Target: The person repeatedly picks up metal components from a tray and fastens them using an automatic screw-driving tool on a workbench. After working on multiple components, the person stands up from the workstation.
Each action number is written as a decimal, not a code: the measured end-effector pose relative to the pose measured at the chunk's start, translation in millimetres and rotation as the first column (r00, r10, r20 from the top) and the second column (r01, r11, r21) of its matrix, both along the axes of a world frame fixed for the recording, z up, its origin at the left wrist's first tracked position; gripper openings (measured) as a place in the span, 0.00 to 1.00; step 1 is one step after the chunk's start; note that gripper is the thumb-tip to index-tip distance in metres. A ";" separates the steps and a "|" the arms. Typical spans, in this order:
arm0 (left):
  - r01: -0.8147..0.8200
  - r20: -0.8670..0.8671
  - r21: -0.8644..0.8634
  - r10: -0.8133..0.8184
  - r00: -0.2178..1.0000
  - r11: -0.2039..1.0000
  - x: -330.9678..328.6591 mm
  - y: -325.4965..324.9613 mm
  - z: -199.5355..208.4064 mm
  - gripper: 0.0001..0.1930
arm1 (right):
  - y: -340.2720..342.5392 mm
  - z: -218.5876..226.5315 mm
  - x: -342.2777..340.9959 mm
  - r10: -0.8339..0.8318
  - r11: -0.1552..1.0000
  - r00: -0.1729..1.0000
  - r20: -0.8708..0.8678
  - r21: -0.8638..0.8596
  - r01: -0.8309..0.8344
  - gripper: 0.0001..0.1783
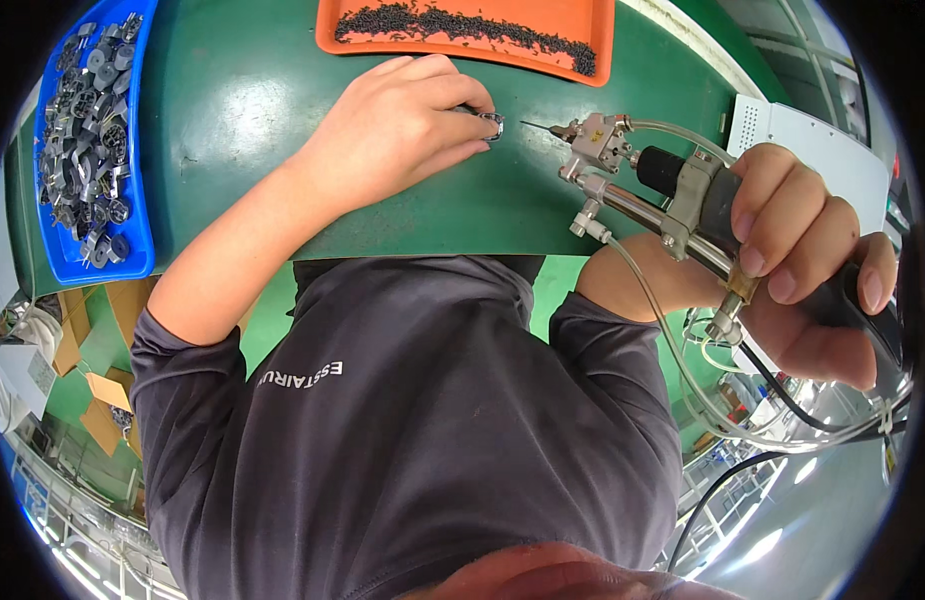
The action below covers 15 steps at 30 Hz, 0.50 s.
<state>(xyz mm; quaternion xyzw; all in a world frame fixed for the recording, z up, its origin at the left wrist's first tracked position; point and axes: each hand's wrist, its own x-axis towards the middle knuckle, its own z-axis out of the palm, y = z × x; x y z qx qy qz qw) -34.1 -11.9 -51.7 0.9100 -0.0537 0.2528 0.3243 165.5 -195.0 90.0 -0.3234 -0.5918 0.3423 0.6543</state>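
My left hand is closed over the green tabletop, its thumb and fingers pinching a small dark part with a shiny metal end. Most of that part is hidden by the fingers. On the right, my right hand is wrapped round the black handle of a dispensing gun. This gun has a metal valve block, clear hoses and a thin needle tip. The needle points left at the small part, with a short gap between them.
A blue tray at the left holds many round grey parts with metal pins. An orange tray at the far edge contains small black pieces. Clear hoses hang beside my right forearm. A white perforated box stands behind my right hand.
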 end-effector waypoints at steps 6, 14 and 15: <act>-0.011 -0.016 -0.021 0.011 1.000 1.000 2.4 -1.0 -3.1 0.08 | 9.8 -7.7 -7.8 -0.051 0.995 0.995 0.089 0.088 0.043 0.31; 0.011 0.007 -0.072 -0.011 1.000 0.997 5.4 -2.4 -7.0 0.07 | 11.9 -19.6 4.8 -0.094 0.993 0.994 0.050 0.076 0.090 0.30; 0.009 0.012 -0.076 -0.008 1.000 0.997 4.9 -2.3 -8.1 0.07 | 14.8 -22.5 2.1 -0.090 0.994 0.995 0.046 0.066 0.087 0.30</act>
